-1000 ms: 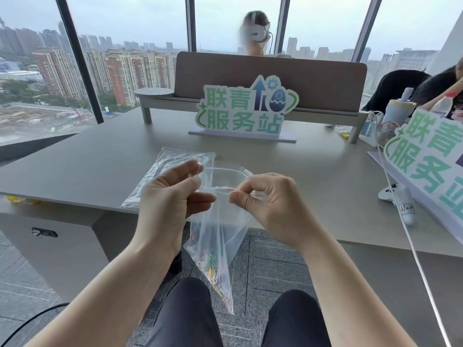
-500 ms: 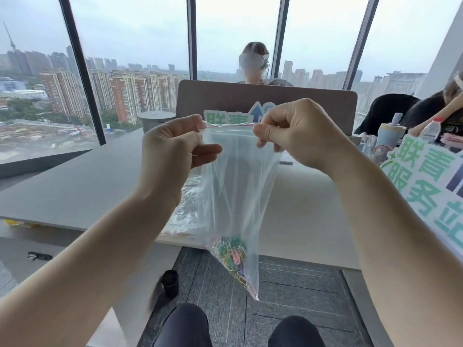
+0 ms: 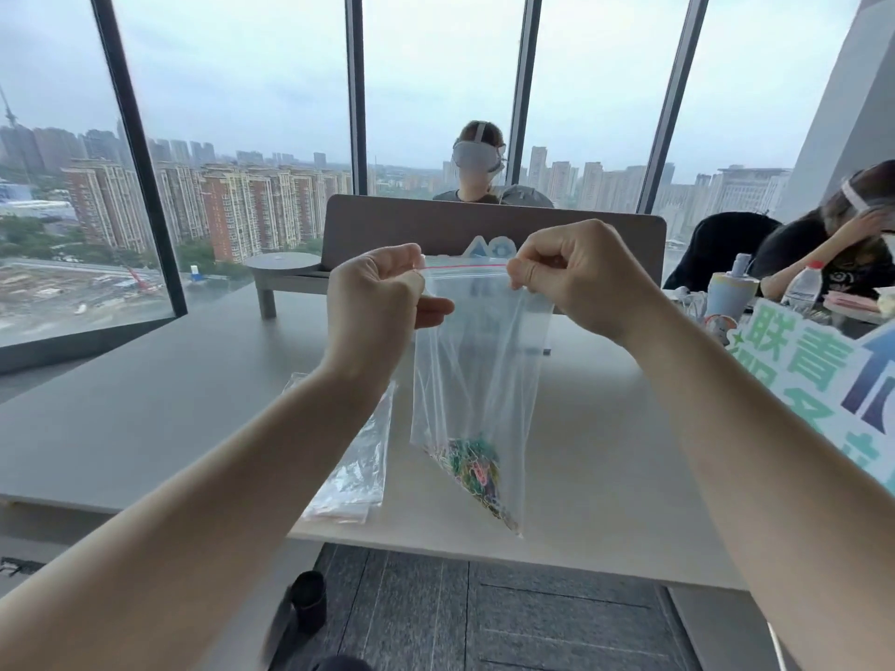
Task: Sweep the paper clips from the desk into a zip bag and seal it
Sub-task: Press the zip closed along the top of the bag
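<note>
Paper clips (image 3: 472, 469) sit bunched in the lower corner of the zip bag (image 3: 477, 375), which hangs in the air above the tabletop (image 3: 145, 418). Sealing appears to be the step in hand. The left hand (image 3: 375, 302) pinches the left end of the red zip strip (image 3: 465, 267); the right hand (image 3: 576, 278) pinches the right end. Each grip is clenched on the bag's top edge, with the strip taut between them. Whether the strip is fully pressed closed cannot be determined. The next move likely calls for running pinched fingers along the strip. Spare bags (image 3: 358, 472) lie flat on the tabletop, behind the left forearm.
</note>
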Demonstrator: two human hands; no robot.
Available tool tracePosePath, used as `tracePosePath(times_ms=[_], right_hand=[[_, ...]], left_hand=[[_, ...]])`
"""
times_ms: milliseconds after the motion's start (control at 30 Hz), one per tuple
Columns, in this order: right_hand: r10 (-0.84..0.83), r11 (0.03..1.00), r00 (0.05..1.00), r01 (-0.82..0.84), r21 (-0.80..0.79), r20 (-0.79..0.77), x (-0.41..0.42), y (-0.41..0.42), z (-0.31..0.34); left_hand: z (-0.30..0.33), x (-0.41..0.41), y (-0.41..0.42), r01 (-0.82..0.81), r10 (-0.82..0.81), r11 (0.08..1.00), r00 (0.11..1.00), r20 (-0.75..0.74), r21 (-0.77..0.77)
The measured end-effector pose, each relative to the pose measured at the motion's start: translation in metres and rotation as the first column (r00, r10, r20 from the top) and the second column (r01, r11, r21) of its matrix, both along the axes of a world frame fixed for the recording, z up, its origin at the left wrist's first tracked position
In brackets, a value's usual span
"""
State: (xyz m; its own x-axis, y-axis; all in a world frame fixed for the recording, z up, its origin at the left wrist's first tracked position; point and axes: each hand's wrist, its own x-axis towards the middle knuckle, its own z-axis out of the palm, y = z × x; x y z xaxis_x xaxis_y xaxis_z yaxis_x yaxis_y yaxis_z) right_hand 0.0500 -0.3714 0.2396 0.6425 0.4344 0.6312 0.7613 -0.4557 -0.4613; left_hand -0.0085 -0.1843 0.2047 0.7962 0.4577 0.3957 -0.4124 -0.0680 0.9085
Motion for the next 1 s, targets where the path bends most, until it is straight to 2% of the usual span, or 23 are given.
tracePosePath(times_ms=[333, 467, 533, 667, 900, 1000], right_hand=[[-0.052, 0.996, 0.997, 0.056, -0.073, 0.051, 0.043, -0.007, -0.023], [-0.04, 0.996, 0.999, 0.043, -0.081, 0.032, 0.048, -0.008, -0.026], [-0.023, 0.996, 1.0, 0.024, -0.082, 0.014, 0.048, -0.008, -0.026], [0.0, 0.996, 1.0, 0.0, -0.084, -0.001, 0.052, -0.007, -0.024], [0.019, 0.998, 1.0, -0.017, -0.061, 0.019, 0.063, -0.013, -0.025], [0.011, 0.999, 1.0, -0.01, -0.043, 0.014, 0.07, -0.018, -0.026]], left_hand=[[-0.02, 0.046, -0.009, -0.024, 0.033, 0.996, 0.995, -0.095, 0.091], [-0.024, 0.061, -0.006, -0.085, 0.113, 0.965, 0.989, -0.099, 0.247], [-0.025, 0.069, 0.0, -0.121, 0.165, 0.917, 0.983, -0.086, 0.379], [-0.024, 0.086, 0.01, -0.168, 0.242, 0.756, 0.97, -0.031, 0.632], [-0.024, 0.106, 0.026, -0.125, 0.207, 0.542, 0.978, 0.012, 0.831], [-0.028, 0.118, 0.037, -0.096, 0.189, 0.509, 0.982, -0.002, 0.855]])
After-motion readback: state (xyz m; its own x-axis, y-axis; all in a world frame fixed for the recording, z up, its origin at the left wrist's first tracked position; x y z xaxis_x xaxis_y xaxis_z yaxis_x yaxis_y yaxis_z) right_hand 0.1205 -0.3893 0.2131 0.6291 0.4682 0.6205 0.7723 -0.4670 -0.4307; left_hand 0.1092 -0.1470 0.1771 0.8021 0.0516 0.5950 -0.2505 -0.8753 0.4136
